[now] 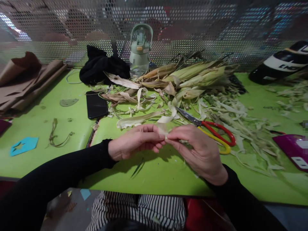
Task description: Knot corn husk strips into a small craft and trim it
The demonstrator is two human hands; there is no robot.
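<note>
Between the fingertips of both hands is a pale strip of corn husk (164, 125), its free end pointing up and away. My left hand (139, 141) pinches its near end between thumb and forefinger. Touching the same spot, my right hand (197, 147) pinches it from the other side; the exact fold there is too small to make out. Open scissors (218, 131) with one red and one yellow handle lie just beyond my right hand. A heap of corn husks (192, 77) spreads behind, with loose curled strips in front of it.
At the back stand a green water bottle (140, 51) and a black cloth bundle (103, 65). A phone (96, 105) lies left of the husks, brown paper (26, 83) farther left. Shredded husk (255, 138), a purple object (291, 150) and a black bottle (276, 65) are at right.
</note>
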